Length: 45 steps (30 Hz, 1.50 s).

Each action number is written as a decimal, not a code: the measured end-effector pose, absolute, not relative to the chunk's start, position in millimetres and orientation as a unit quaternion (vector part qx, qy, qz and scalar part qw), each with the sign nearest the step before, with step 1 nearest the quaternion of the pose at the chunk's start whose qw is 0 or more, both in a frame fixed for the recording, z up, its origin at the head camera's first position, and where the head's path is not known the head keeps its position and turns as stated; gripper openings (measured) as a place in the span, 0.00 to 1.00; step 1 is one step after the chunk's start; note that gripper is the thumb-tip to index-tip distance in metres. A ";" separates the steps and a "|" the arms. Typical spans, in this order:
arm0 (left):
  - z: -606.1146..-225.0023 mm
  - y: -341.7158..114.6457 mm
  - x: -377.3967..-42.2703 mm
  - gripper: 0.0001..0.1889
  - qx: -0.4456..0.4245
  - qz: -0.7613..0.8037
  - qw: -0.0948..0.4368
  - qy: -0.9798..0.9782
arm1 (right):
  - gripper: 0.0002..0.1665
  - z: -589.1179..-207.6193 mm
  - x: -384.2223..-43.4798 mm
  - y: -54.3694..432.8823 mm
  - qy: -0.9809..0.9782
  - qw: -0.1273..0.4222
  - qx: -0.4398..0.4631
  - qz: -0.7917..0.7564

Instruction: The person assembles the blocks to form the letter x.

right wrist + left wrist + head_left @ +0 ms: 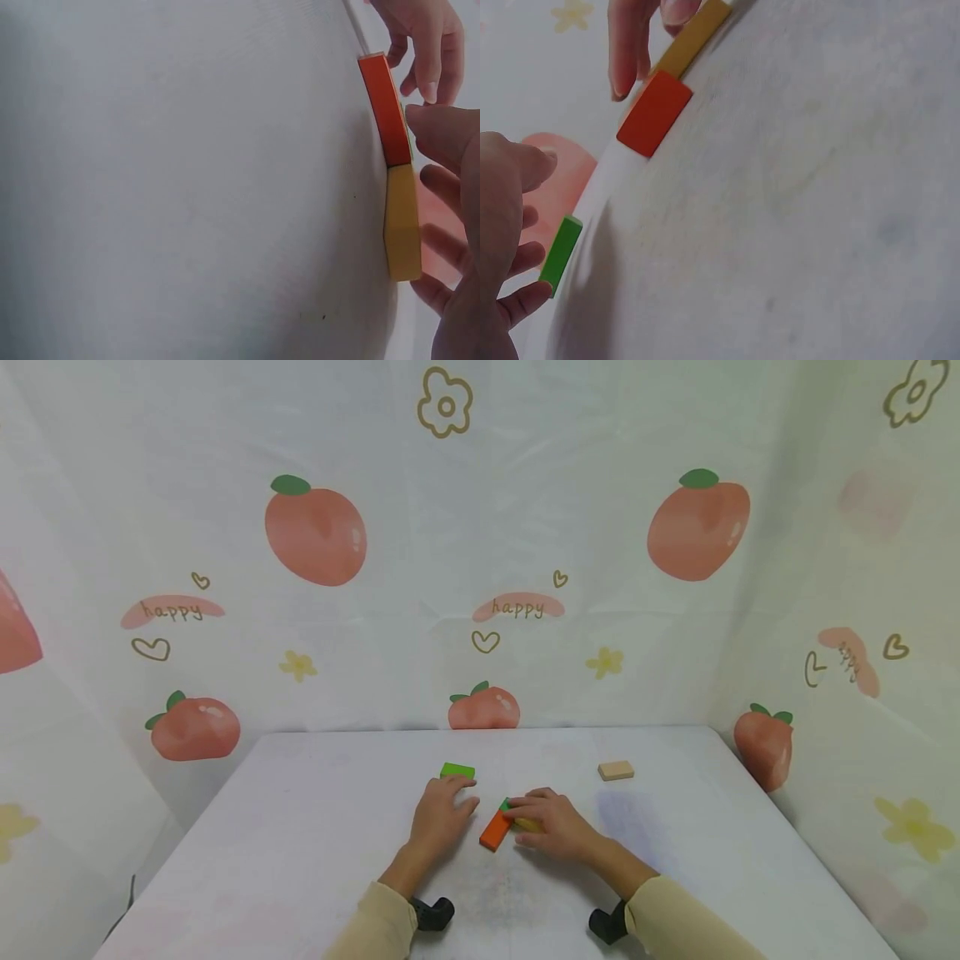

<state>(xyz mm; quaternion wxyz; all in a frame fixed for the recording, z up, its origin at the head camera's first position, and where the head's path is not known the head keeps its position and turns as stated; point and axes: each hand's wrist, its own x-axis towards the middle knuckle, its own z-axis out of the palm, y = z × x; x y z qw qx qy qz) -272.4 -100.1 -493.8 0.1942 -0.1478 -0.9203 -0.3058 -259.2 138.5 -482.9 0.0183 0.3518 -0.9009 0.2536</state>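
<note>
Orange block [495, 831], oblong, flat-faced — long axis near-left to far-right. Left hand [441, 817]: fingers loosely parted. Right hand [561, 828]: fingers about yellow block [403, 225] — can't tell if pinching.

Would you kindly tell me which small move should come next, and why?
Probably the left hand should pinch the light green block and draw it nearer: it lies by its fingers, apart from the orange block and yellow block, which touch.

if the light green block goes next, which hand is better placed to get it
Left, most likely: the left hand has its fingers close to the light green block, while the right hand is over by the yellow block.
</note>
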 end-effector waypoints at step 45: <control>-492.3 -137.1 -296.1 0.16 -0.107 -0.245 0.155 -0.951 | 0.24 -481.0 -254.2 139.4 -0.895 -0.022 0.353 0.270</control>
